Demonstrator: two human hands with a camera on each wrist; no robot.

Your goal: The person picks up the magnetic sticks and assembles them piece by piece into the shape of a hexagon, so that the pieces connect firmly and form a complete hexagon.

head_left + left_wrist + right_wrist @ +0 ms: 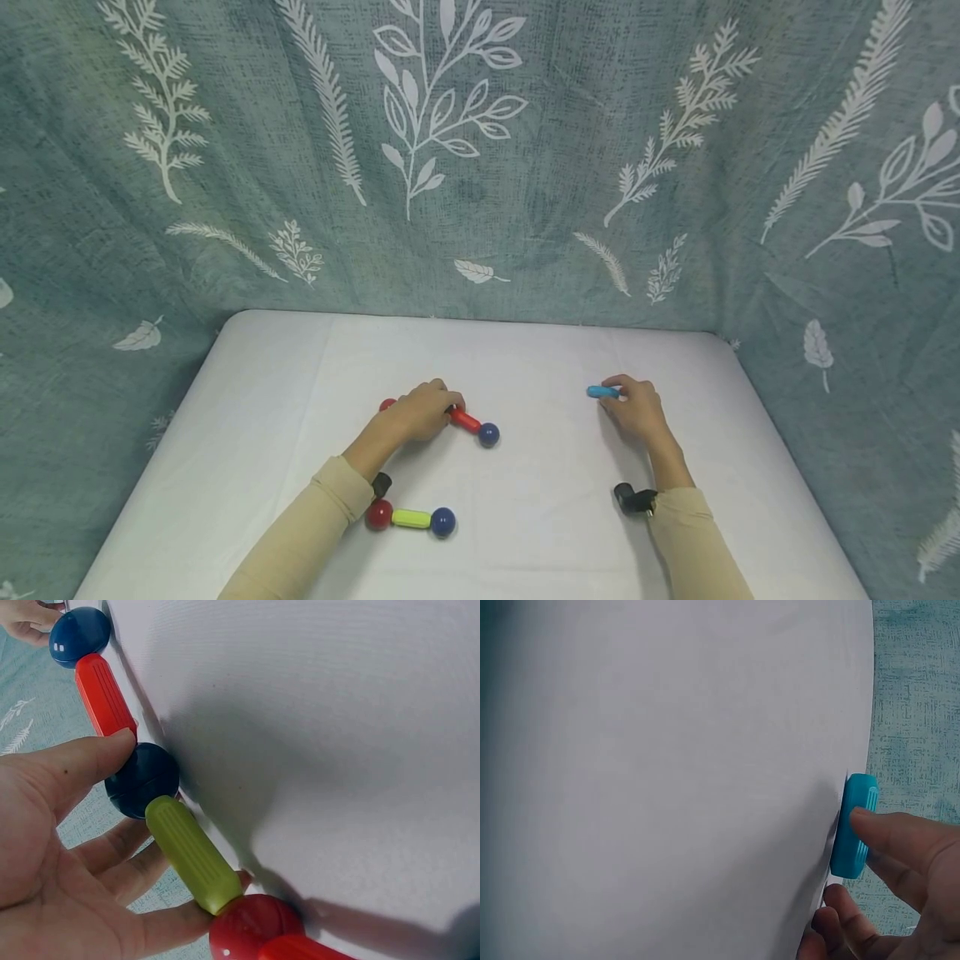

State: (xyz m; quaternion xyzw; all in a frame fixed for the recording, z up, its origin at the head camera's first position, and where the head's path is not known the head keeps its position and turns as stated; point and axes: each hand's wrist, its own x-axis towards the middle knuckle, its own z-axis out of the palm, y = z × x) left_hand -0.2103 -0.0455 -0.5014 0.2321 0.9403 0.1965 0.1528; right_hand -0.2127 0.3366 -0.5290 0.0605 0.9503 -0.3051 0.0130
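Observation:
My left hand (pixel 423 412) grips a chain of toy rods and balls over the table. In the left wrist view the chain runs from a blue ball (pixel 81 636) through a red rod (pixel 103 694), a second blue ball (pixel 146 784) and a yellow-green rod (pixel 193 855) to a red ball (pixel 251 926) with another red rod (pixel 304 949). The thumb presses where the upper red rod meets the second ball; the other fingers lie behind the chain. At the right, my right hand (pixel 633 408) pinches a light blue rod (pixel 849 840) between thumb and fingers.
Nearer the front, beside the left sleeve, lie a red ball (pixel 379 514), a yellow-green rod (pixel 412 518) and a blue ball (pixel 442 522) in a row. A white cloth covers the table (pixel 540 500). Behind it hangs a green leaf-patterned curtain (pixel 555 167).

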